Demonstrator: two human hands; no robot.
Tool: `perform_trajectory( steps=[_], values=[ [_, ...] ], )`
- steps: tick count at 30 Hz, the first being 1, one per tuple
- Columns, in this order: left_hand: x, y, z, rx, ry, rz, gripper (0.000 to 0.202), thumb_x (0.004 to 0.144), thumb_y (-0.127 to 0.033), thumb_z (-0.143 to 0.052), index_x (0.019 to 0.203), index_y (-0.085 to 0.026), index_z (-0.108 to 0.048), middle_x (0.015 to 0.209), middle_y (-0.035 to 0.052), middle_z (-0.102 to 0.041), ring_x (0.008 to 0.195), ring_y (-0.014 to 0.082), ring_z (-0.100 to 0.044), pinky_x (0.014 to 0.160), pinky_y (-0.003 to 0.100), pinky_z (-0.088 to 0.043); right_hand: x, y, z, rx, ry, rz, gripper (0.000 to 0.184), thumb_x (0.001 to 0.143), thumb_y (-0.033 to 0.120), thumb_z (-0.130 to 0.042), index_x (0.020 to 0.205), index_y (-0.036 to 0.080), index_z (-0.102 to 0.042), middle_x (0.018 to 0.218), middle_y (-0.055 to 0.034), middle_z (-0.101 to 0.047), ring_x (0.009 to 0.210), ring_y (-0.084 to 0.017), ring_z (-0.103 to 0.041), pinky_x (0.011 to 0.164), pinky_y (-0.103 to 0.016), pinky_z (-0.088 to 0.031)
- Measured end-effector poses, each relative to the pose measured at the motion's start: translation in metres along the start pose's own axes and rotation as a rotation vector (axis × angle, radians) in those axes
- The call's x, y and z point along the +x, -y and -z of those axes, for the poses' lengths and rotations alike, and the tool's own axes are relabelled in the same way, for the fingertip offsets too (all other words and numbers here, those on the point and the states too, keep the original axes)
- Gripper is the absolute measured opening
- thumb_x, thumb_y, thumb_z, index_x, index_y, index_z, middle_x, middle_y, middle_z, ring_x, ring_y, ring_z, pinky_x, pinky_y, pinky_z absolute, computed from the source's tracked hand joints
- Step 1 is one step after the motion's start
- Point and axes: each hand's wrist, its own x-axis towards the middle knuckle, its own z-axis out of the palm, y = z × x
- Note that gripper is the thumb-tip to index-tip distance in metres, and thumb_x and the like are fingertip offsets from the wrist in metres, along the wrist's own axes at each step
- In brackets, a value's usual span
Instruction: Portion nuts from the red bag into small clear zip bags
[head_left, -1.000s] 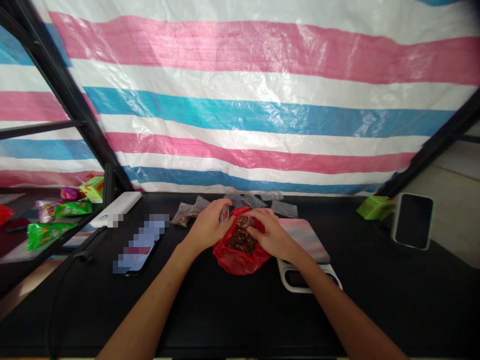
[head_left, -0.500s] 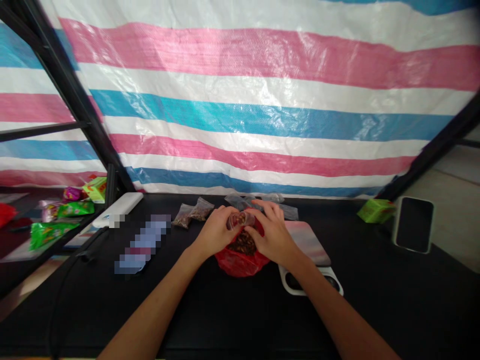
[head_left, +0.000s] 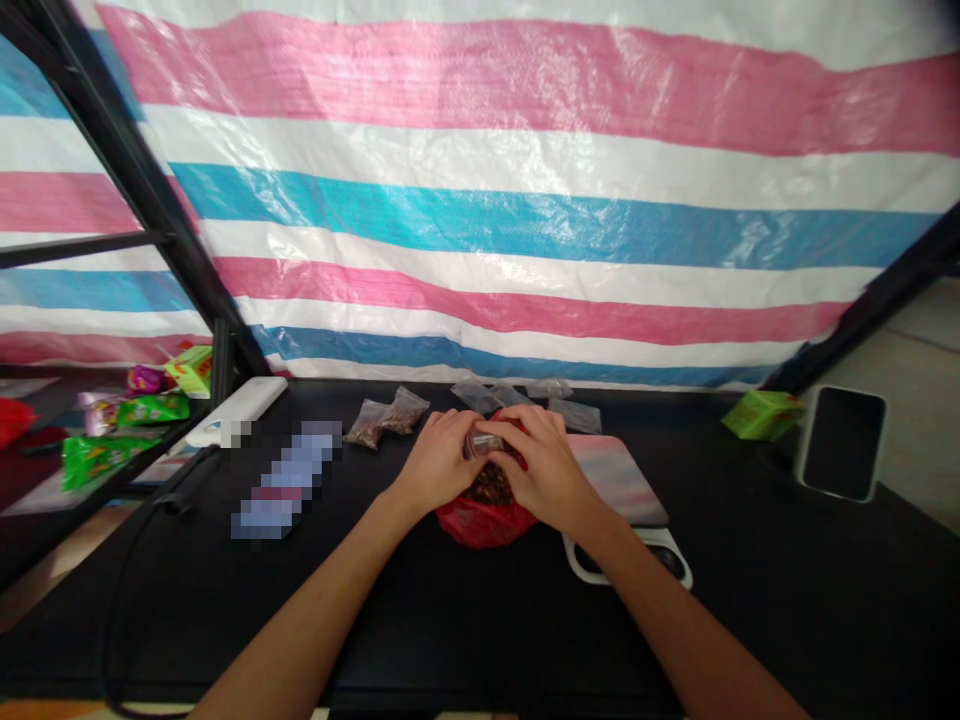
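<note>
A red plastic bag (head_left: 480, 518) holding dark brown bits sits open on the black table (head_left: 450, 620). Over its mouth, my left hand (head_left: 433, 465) and my right hand (head_left: 546, 470) meet, fingers curled around a small clear pouch (head_left: 484, 445) partly filled with the same brown bits. Both hands pinch the pouch between them; most of it is hidden by my fingers. Two filled clear pouches (head_left: 386, 420) lie just left of my left hand.
A small white kitchen scale (head_left: 626, 505) with a pastel top stands right of the bag. Empty clear pouches (head_left: 525, 400) lie behind it. A blurred flat item (head_left: 285, 480), a white power bank (head_left: 236, 410), a green box (head_left: 761, 413) and a phone (head_left: 840, 442) stand around.
My right hand rose out of the red bag and joined the left on the small pouch; both hands now close around it above the bag.
</note>
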Motion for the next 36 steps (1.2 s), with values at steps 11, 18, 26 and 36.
perform_trajectory(
  steps=[11, 18, 26, 36],
  values=[
    [-0.001, -0.005, -0.002, -0.006, -0.032, -0.006, 0.011, 0.085, -0.02, -0.063, 0.096, -0.02, -0.06, 0.093, 0.0042, -0.068, 0.091, 0.0253, -0.062, 0.086, 0.04, -0.041, 0.001, -0.002, 0.0, 0.097, -0.011, -0.006, 0.023, 0.096, 0.024, -0.067, 0.119, 0.026, -0.063, 0.114, -0.0042, -0.071, 0.107, -0.024, -0.064, 0.096, -0.041, -0.039],
    [-0.001, -0.006, -0.003, -0.167, -0.069, 0.024, 0.017, 0.086, -0.021, -0.065, 0.102, -0.021, -0.062, 0.1, 0.0033, -0.071, 0.094, 0.024, -0.064, 0.089, 0.038, -0.044, 0.0, 0.003, 0.001, 0.099, -0.068, 0.078, 0.037, 0.1, 0.017, -0.055, 0.136, 0.027, -0.056, 0.127, -0.0063, -0.068, 0.117, -0.025, -0.06, 0.099, -0.041, -0.044],
    [-0.001, -0.01, 0.004, -0.056, -0.105, 0.026, 0.012, 0.09, -0.029, -0.064, 0.099, -0.021, -0.062, 0.094, 0.002, -0.072, 0.09, 0.0235, -0.064, 0.089, 0.038, -0.042, 0.003, 0.004, 0.005, 0.108, -0.13, -0.01, 0.021, 0.103, 0.031, -0.057, 0.122, 0.024, -0.061, 0.115, -0.008, -0.068, 0.109, -0.026, -0.061, 0.096, -0.042, -0.046],
    [0.0, -0.012, 0.009, -0.103, -0.104, 0.08, 0.01, 0.091, -0.03, -0.063, 0.097, -0.022, -0.063, 0.089, 0.0011, -0.07, 0.084, 0.0221, -0.063, 0.084, 0.036, -0.044, 0.002, 0.003, 0.004, 0.082, -0.131, 0.024, 0.024, 0.103, 0.021, -0.048, 0.124, 0.025, -0.059, 0.123, -0.0095, -0.068, 0.118, -0.027, -0.061, 0.1, -0.045, -0.046]
  ],
)
